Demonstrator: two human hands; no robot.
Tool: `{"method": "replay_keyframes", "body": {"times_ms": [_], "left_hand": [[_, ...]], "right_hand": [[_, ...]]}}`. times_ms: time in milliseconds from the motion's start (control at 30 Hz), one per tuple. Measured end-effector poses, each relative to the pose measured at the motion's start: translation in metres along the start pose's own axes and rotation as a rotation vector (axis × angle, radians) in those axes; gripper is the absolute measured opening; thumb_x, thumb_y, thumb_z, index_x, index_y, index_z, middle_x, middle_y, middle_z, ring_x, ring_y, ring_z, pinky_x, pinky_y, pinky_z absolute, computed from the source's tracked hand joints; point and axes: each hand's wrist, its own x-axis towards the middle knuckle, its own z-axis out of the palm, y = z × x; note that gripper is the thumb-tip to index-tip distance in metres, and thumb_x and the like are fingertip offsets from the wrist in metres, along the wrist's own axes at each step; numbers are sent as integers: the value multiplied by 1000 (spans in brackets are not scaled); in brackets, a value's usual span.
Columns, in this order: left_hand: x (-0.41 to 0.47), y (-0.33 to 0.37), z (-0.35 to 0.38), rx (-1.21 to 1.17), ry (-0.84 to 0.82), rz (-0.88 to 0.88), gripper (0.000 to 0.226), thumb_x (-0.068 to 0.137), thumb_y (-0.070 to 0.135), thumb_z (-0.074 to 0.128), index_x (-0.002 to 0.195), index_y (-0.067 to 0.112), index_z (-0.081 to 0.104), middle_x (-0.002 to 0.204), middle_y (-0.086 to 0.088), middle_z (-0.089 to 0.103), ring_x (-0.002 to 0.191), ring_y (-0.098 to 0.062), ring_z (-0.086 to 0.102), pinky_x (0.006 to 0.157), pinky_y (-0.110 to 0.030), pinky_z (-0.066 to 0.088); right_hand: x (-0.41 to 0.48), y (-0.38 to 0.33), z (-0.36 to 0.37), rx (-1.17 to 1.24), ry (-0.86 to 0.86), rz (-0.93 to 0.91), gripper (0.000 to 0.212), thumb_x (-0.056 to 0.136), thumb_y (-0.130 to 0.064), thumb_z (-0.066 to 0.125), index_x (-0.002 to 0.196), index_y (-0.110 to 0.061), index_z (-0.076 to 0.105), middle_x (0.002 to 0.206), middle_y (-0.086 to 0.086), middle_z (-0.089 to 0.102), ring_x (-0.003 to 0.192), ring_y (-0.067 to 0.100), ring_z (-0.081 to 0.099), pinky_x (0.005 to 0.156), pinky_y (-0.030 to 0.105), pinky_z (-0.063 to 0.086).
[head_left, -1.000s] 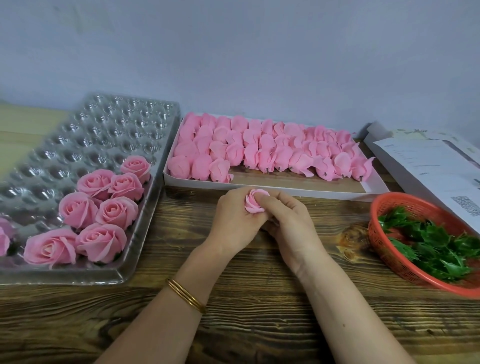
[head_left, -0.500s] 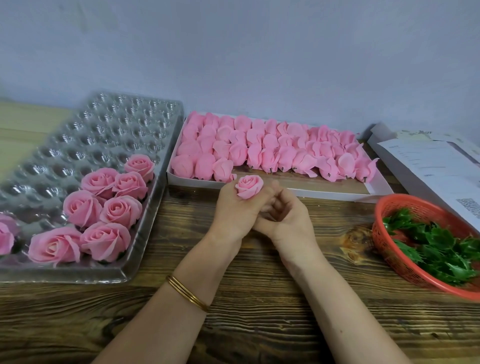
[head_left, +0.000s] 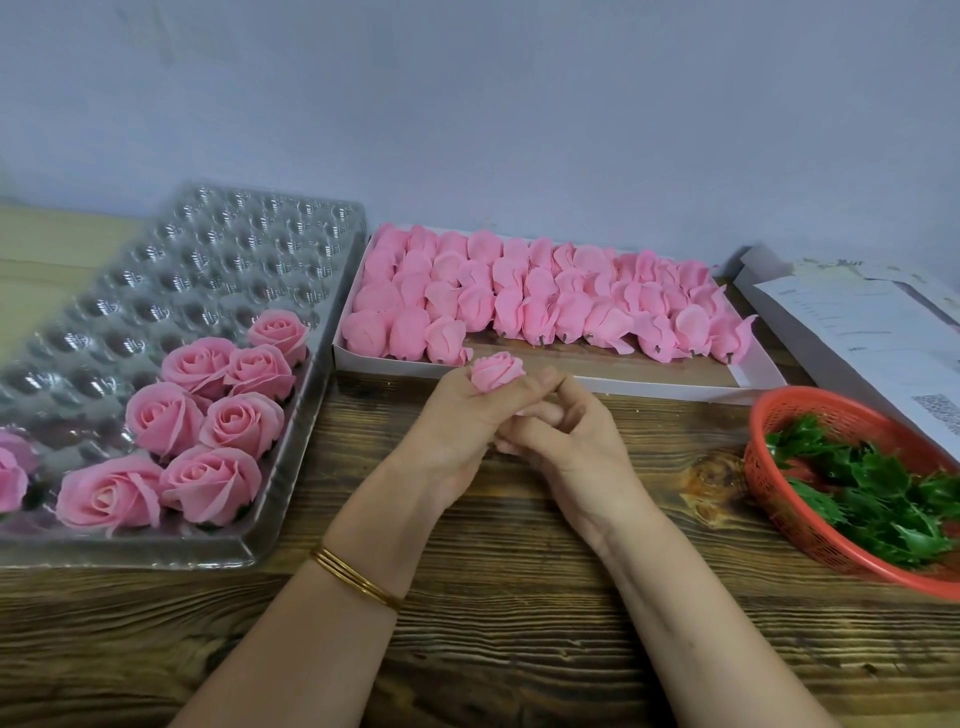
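Note:
A small pink rose bud (head_left: 497, 370) stands upright above my left hand (head_left: 460, 421), whose fingers curl round its base. My right hand (head_left: 563, 434) is pressed against the left from the right, its fingers curled under the bud; whether they pinch the bud's underside is hidden. Both hands hover over the wooden table (head_left: 519, 597), just in front of the white box (head_left: 597, 385) filled with several closed pink buds (head_left: 519, 306).
A clear plastic cell tray (head_left: 218, 270) at the left holds several opened pink roses (head_left: 208, 421) in its near cells. An orange basket (head_left: 779, 499) of green leaves (head_left: 872, 493) sits at the right edge. Papers (head_left: 857, 332) lie behind it. A wall stands close behind.
The bud has risen from between both hands' fingertips to stand upright on top of my left hand. My right fingers have slipped off the petals to below the bud.

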Motion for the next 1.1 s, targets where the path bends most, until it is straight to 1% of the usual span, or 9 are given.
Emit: {"method": "replay_keyframes", "body": {"times_ms": [67, 167, 267, 367, 533, 667, 833, 967, 1100], "left_hand": [[-1, 0, 0, 9, 15, 5, 20, 72, 32, 80, 74, 12, 74, 74, -9, 69, 71, -18, 68, 59, -28, 53], [1, -3, 2, 29, 95, 29, 12, 82, 19, 77, 70, 17, 75, 77, -8, 73, 75, -19, 71, 70, -32, 58], [1, -6, 3, 42, 134, 42, 8, 85, 14, 75, 77, 13, 73, 76, -3, 74, 73, -14, 71, 65, -25, 57], [1, -6, 4, 23, 109, 43, 10, 87, 10, 73, 77, 10, 71, 72, -2, 73, 68, -12, 70, 61, -23, 56], [2, -2, -1, -24, 38, -11, 9, 79, 16, 77, 83, 9, 74, 84, -12, 74, 81, -22, 71, 81, -36, 58], [1, 1, -5, -4, -11, -40, 17, 67, 30, 80, 74, 17, 73, 76, -4, 70, 75, -15, 68, 64, -28, 56], [4, -7, -1, 33, 81, 13, 8, 82, 12, 77, 87, 6, 75, 85, -15, 74, 80, -24, 69, 83, -39, 57], [5, -8, -2, 54, 40, 34, 9, 82, 12, 77, 86, 4, 75, 85, -15, 74, 79, -22, 69, 80, -36, 57], [4, -5, -3, 57, -8, 20, 7, 75, 22, 78, 78, 16, 77, 80, -12, 74, 77, -19, 70, 72, -29, 57]], "right_hand": [[0, -1, 0, 56, -20, 44, 45, 76, 18, 67, 119, 4, 57, 74, 10, 68, 73, 21, 68, 74, 30, 59], [-2, -2, 1, -99, 33, -31, 52, 70, 17, 75, 116, -1, 59, 84, 8, 70, 80, 17, 68, 80, 30, 56], [-3, -1, 5, -244, 109, -129, 57, 62, 12, 80, 108, -14, 58, 89, 1, 70, 76, 6, 67, 73, 18, 53], [-3, 2, 6, -303, 119, -171, 61, 65, 17, 80, 108, -19, 55, 86, -2, 71, 73, 3, 67, 68, 15, 52], [-3, 1, 2, -218, 107, -109, 44, 73, 17, 73, 109, -4, 57, 74, 5, 70, 74, 17, 66, 74, 26, 55], [0, -1, -1, 21, 33, 52, 42, 81, 20, 62, 120, 7, 54, 77, 15, 68, 74, 23, 68, 71, 29, 59], [-2, 1, 1, -207, 88, -57, 54, 72, 21, 72, 119, 0, 56, 103, 26, 70, 88, 22, 65, 85, 31, 56], [-2, 2, 1, -249, 109, -82, 54, 71, 20, 73, 115, -6, 57, 91, 13, 73, 79, 13, 67, 79, 24, 56], [-2, -1, 1, -94, 77, 1, 55, 74, 26, 64, 124, 5, 53, 97, 27, 71, 88, 27, 67, 80, 31, 58]]}}
